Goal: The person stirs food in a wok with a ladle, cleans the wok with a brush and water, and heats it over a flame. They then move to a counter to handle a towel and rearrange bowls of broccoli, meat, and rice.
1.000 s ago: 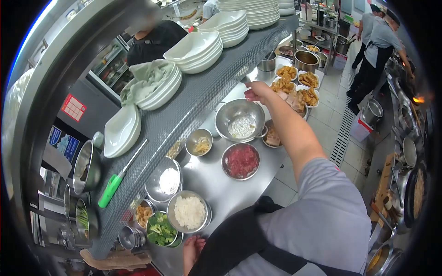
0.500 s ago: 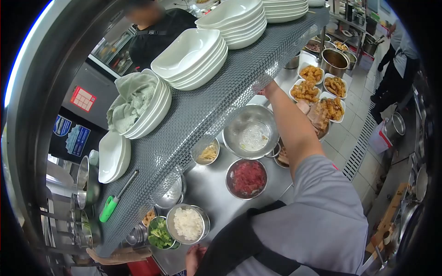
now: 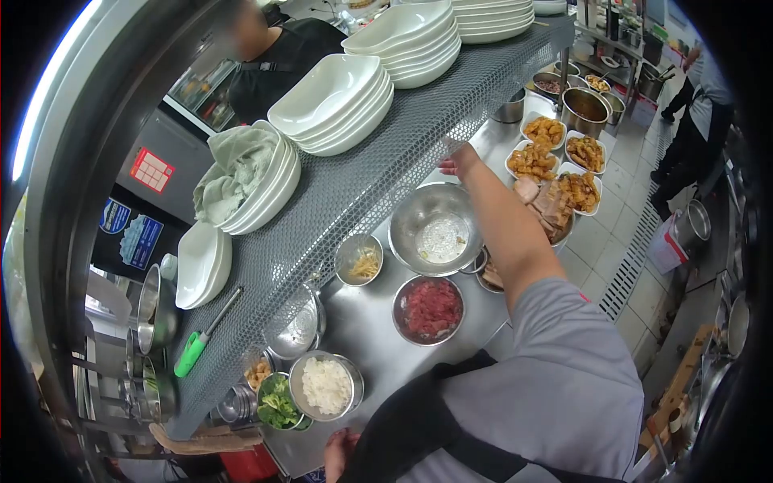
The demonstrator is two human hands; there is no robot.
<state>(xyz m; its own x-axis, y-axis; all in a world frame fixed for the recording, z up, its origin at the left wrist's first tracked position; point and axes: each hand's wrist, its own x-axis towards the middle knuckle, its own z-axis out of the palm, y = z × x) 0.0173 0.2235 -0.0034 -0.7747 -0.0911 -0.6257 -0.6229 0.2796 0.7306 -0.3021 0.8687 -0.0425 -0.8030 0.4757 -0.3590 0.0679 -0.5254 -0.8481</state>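
Observation:
My right hand (image 3: pixel 456 159) reaches forward beneath the edge of the mesh-covered shelf. Its fingers look loosely stretched, nothing visible in them, though the mesh partly hides them. Just below it sits a large steel bowl (image 3: pixel 436 229) with a little clear liquid and a few scraps at its bottom. Nearer me is a steel bowl of raw red meat (image 3: pixel 430 311). Low in the view, my left hand (image 3: pixel 340 452) is partly covered by my black apron; its fingers seem curled, but their grip is hidden. Close to it stand a bowl of white shredded food (image 3: pixel 326 386) and a container of green leaves (image 3: pixel 279 404).
Stacked white dishes (image 3: pixel 330 101), a green cloth (image 3: pixel 237 173) and a green-handled lighter (image 3: pixel 193 352) lie on the mesh-covered shelf (image 3: pixel 346 189). White trays of fried food (image 3: pixel 531 161) and a steel pot (image 3: pixel 585 109) stand to the right. Other people (image 3: pixel 278 60) are nearby.
My right hand has drawn slightly back and down from under the shelf, so more of its fingers show. The view has shifted a little; my left hand stays low beside the apron.

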